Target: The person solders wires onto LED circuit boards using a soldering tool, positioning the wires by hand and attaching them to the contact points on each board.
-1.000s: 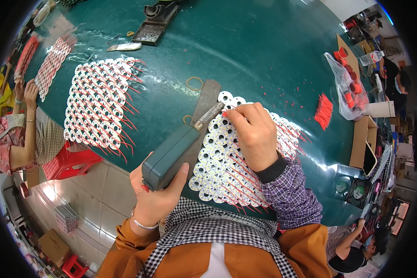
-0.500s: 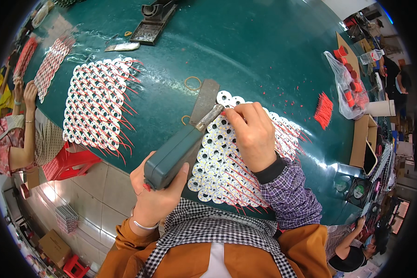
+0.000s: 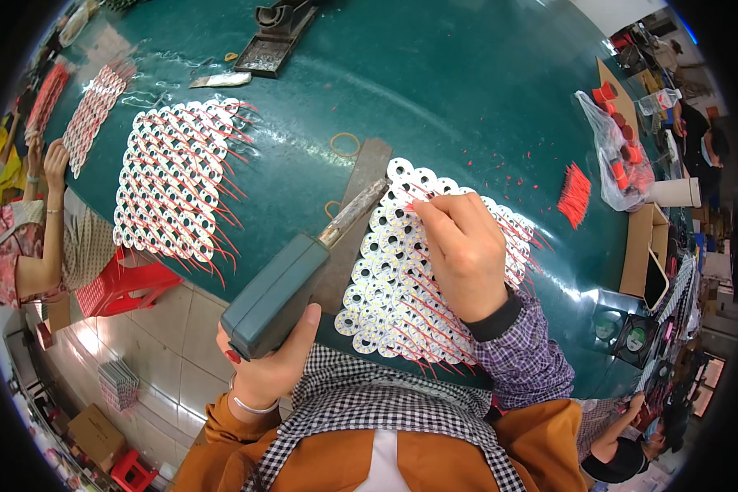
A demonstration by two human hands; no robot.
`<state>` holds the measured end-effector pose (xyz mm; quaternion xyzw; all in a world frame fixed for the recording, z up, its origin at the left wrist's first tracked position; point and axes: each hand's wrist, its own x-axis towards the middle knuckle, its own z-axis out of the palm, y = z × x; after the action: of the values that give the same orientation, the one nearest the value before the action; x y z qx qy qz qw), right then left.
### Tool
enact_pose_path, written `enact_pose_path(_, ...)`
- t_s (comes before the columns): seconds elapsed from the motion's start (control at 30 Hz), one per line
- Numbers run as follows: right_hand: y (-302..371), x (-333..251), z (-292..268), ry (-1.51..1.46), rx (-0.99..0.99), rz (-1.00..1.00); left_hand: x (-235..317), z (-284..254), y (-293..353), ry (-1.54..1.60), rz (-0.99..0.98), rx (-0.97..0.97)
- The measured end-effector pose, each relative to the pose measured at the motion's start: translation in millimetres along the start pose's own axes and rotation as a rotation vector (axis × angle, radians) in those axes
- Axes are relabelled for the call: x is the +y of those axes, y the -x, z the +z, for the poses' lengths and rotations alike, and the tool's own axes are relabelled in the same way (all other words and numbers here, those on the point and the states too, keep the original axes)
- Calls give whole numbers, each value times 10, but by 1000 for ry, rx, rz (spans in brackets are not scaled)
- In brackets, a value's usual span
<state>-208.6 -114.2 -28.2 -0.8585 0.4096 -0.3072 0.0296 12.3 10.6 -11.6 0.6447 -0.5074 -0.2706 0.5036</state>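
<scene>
My left hand is wrapped round a dark green soldering gun. Its metal barrel slants up and right, with the tip at the upper left edge of a sheet of round white LED boards. My right hand is closed in a pinch over the upper part of that sheet, with red wire at its fingertips. How many wires it pinches is hard to make out. More red wires lie slantwise across the lower and right boards. Under the sheet's left side shows a flat greyish metal bar.
Another wired sheet of round boards lies to the left. A bundle of red wires and a plastic bag with red spools are at the right. A black metal stand stands at the back. A co-worker's hand is at far left.
The soldering gun has drawn back down and left with my left hand, its tip shifting slightly away from my fingers. My right hand has moved a little right and nearer.
</scene>
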Motion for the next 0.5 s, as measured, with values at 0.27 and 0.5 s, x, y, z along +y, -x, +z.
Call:
enact_pose_path(0.27,93,-39,33,-53,-30,87,-26,29,8,76,-13,-70)
enact_pose_path(0.5,146,-20,45,-51,-33,75,-15,75,5,89,-16,-107)
